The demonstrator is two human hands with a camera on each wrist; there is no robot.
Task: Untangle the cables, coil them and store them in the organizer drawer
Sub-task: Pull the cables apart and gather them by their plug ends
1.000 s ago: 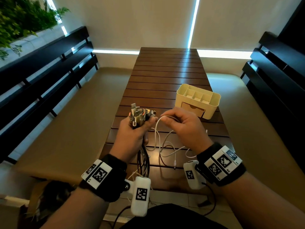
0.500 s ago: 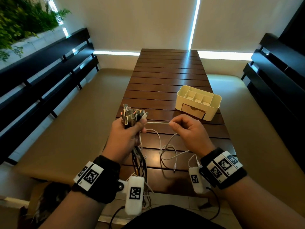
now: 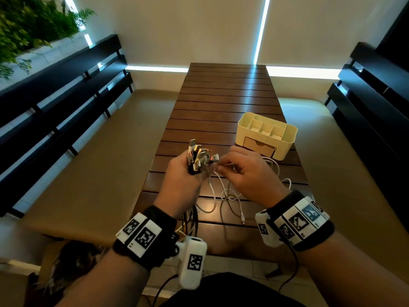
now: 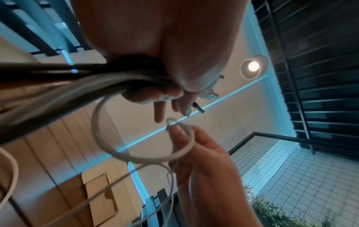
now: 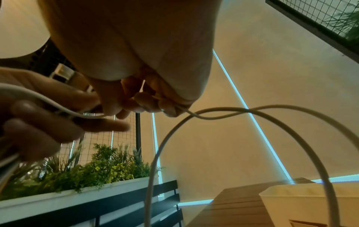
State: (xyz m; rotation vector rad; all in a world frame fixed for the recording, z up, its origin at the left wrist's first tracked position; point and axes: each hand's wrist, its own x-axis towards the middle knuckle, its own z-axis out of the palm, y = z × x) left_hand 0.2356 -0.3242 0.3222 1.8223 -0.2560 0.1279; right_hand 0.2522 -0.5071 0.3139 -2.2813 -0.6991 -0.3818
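My left hand (image 3: 183, 178) grips a bundle of cables (image 3: 199, 155), their metal plugs sticking up above the fist; black and white strands hang below it (image 4: 58, 86). Right beside it, my right hand (image 3: 247, 173) pinches a thin white cable (image 3: 221, 191) between thumb and fingers. That white cable (image 5: 252, 116) loops down onto the wooden table (image 3: 221, 103) and trails to the right. The cream organizer (image 3: 266, 135) stands behind my right hand, its small drawer (image 3: 259, 146) closed and facing me.
Dark slatted benches (image 3: 66, 89) run along both sides of the table. A planter with green plants (image 3: 33, 23) sits at the upper left. A cardboard box (image 3: 55, 273) lies on the floor at lower left. The far half of the table holds nothing.
My right hand has moved back left to the bundle, so the white cable stretched between the hands half a second ago is slack again. The left hand has risen slightly.
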